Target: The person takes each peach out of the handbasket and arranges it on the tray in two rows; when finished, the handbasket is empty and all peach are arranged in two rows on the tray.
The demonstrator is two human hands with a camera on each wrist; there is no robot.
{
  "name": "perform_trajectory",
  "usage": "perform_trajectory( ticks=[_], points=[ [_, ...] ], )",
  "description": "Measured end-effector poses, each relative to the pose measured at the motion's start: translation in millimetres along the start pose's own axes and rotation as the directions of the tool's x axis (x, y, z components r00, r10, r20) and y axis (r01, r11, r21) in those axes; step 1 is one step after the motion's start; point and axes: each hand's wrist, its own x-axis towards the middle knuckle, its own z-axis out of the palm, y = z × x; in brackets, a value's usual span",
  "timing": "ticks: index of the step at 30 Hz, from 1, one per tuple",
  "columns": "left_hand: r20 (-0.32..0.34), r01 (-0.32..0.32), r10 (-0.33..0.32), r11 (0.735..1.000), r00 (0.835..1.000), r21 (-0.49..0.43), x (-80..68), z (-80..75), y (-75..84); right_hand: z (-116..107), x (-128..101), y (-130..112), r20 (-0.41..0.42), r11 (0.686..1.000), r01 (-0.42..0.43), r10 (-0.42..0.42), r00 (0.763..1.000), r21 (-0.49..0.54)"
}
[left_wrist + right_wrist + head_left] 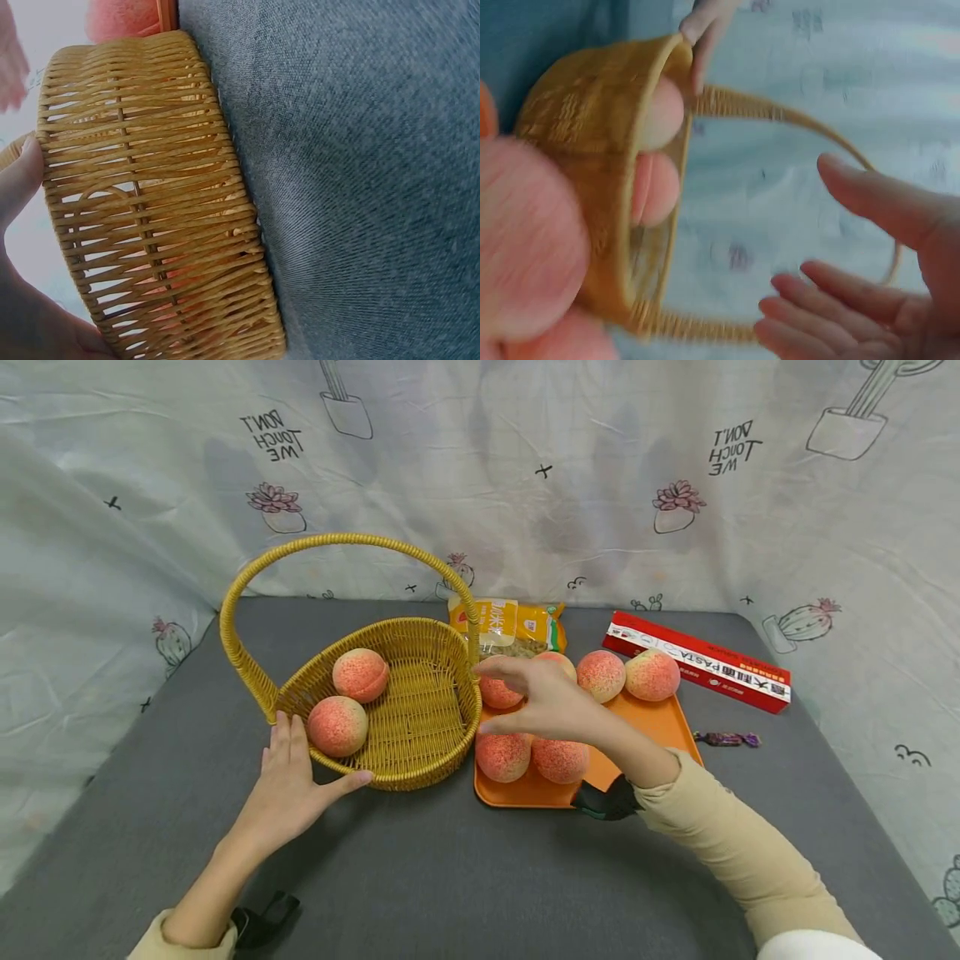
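Observation:
A yellow wicker basket with a tall handle stands left of centre, holding two peaches, a rear peach and a front peach. My left hand rests on its near left rim, fingers straight beside the handle's base. In the left wrist view its thumb lies on the rim. Beside the basket's right side, my right hand hovers over the orange tray, thumb and fingers apart, holding nothing. Several peaches lie on that tray, some partly hidden by this hand.
Behind the tray lies a yellow food packet. A red pasta box sits at the back right, with a purple wrapped candy in front of it. A printed cloth hangs behind the grey table.

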Motion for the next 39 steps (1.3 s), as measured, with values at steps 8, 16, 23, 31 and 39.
perform_trajectory(
  ticks=[8,16,23,31,39],
  points=[
    [0.010,0.010,-0.010,1.000,1.000,0.000,-1.1,-2.4,2.4,32,77,-49,0.381,0.918,0.071,0.090,0.920,-0.389],
    [0.012,0.005,-0.005,1.000,1.000,0.009,-1.3,-5.7,1.9,78,142,-71,0.469,0.834,0.161,0.128,0.874,-0.528],
    [0.020,0.016,-0.016,1.000,1.000,-0.003,-1.4,-3.8,3.2,124,168,-74,0.471,0.753,0.170,0.204,0.858,-0.636],
    [0.023,0.026,-0.026,1.000,0.999,0.003,-0.6,-4.6,6.1,138,174,-73,0.372,0.683,0.111,0.248,0.895,-0.722],
    [0.028,0.037,-0.037,0.999,0.999,0.007,-1.4,-4.3,6.0,124,177,-60,0.432,0.741,0.171,0.174,0.885,-0.649]
  ],
)
